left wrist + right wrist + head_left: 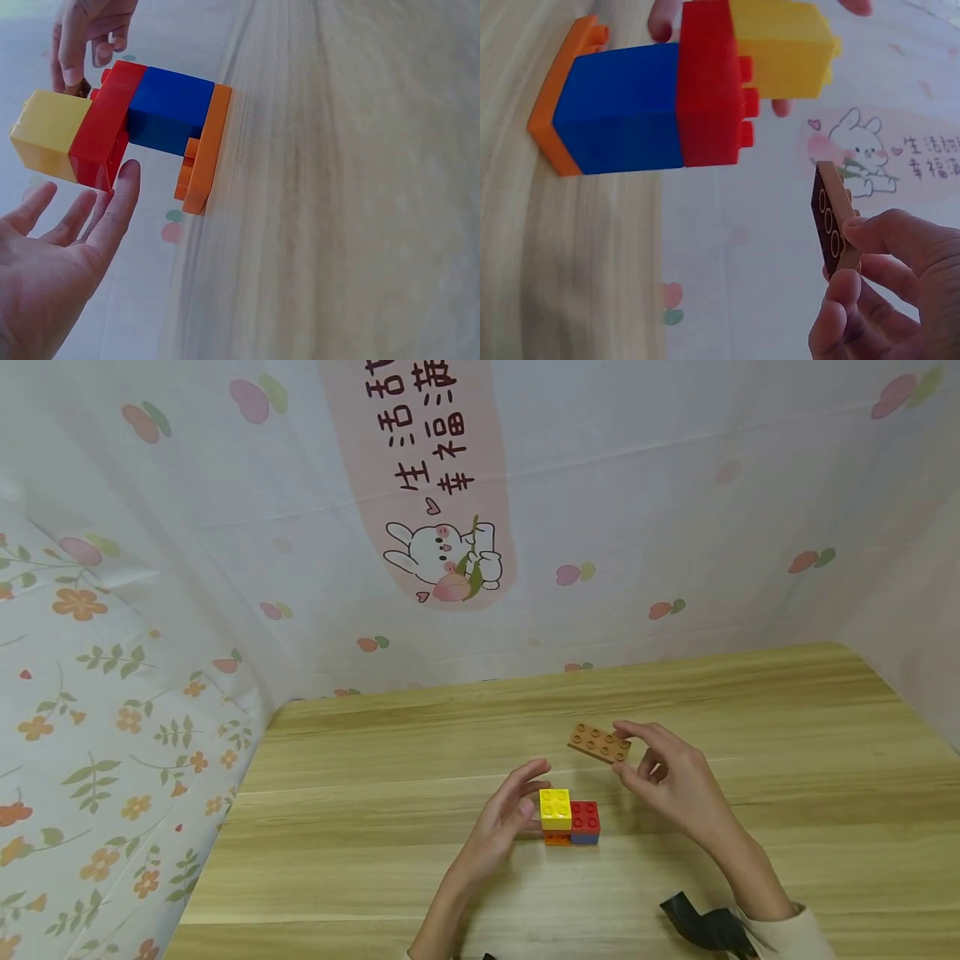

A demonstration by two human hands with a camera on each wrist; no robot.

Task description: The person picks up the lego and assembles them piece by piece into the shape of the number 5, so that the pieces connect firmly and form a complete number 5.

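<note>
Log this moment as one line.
right hand: pinching brown brick by one end | left hand: beside brick stack, contact unclear | brick stack: standing on table

Passable: across wood-grain tabletop (337, 827), left of centre and at far right of head frame. Obstructed, lower centre: by stacked yellow, red, blue and orange plastic bricks (564, 812) with left hand (508, 810) close beside; right of centre: by right hand (677, 778) pinching flat, studded tan brick (596, 742).

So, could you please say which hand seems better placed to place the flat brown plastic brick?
Probably the right hand: it pinches the brown brick near the multicoloured plastic-brick stack, while the left hand holds none.
</note>
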